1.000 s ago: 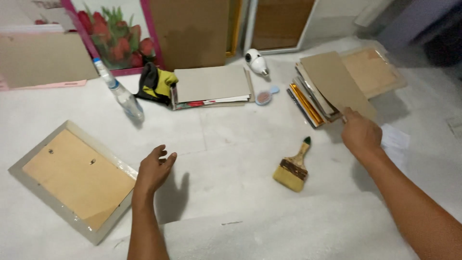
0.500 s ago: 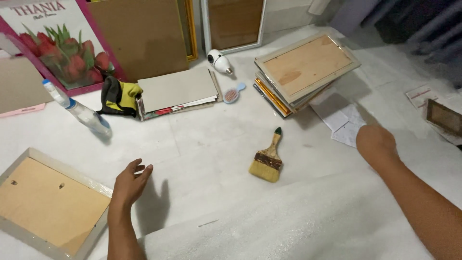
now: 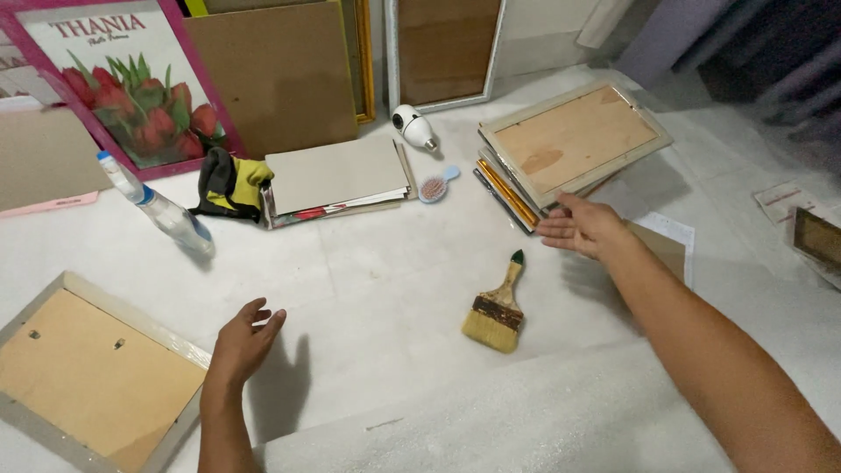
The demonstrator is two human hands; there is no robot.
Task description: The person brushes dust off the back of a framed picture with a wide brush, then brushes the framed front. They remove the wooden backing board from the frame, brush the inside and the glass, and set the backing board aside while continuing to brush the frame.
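Observation:
My right hand (image 3: 578,226) is open, fingers spread, just below the near edge of a stack of picture frames (image 3: 569,144) lying face down at the upper right; it holds nothing. My left hand (image 3: 243,342) hovers open over the white surface, next to a face-down frame with a brown backing board (image 3: 92,377) at the lower left. A paintbrush with a wooden handle (image 3: 498,308) lies between my two hands, closer to the right one.
A spray bottle (image 3: 158,210) lies at the left. Yellow-black gloves (image 3: 228,182), a pile of grey boards (image 3: 337,175), a small white device (image 3: 413,128) and a little brush (image 3: 434,186) sit at the back. Framed pictures lean against the wall. A small frame (image 3: 819,238) lies at the far right.
My right hand has swung from the paper at the right back toward the stack of frames. The left hand has stayed open near the lower-left frame. The view has shifted.

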